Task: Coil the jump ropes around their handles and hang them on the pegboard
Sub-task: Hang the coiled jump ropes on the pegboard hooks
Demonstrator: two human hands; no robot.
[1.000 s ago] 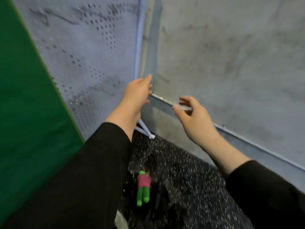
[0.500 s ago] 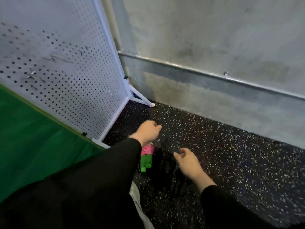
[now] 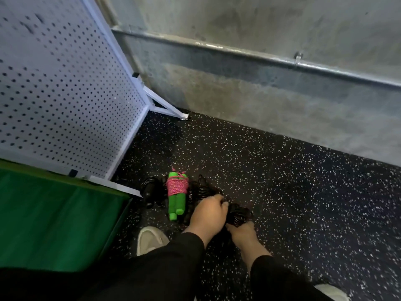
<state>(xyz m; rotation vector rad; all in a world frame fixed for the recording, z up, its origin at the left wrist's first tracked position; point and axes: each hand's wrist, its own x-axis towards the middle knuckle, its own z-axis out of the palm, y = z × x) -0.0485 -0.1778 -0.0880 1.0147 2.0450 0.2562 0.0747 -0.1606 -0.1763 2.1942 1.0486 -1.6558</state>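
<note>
While a green-handled rope (image 3: pixel 176 193) wound in pink cord lies just beside the white pegboard (image 3: pixel 65 101) foot, both left hand (image 3: pixel 207 216) and right hand (image 3: pixel 242 232) grip a ridged black coiled rope (image 3: pixel 237 213) beside it on speckled floor (image 3: pixel 282 181).

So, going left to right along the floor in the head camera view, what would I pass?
Green mat → black-handled coiled rope → green-handled jump rope wrapped in pink cord → left hand → right hand.
</note>
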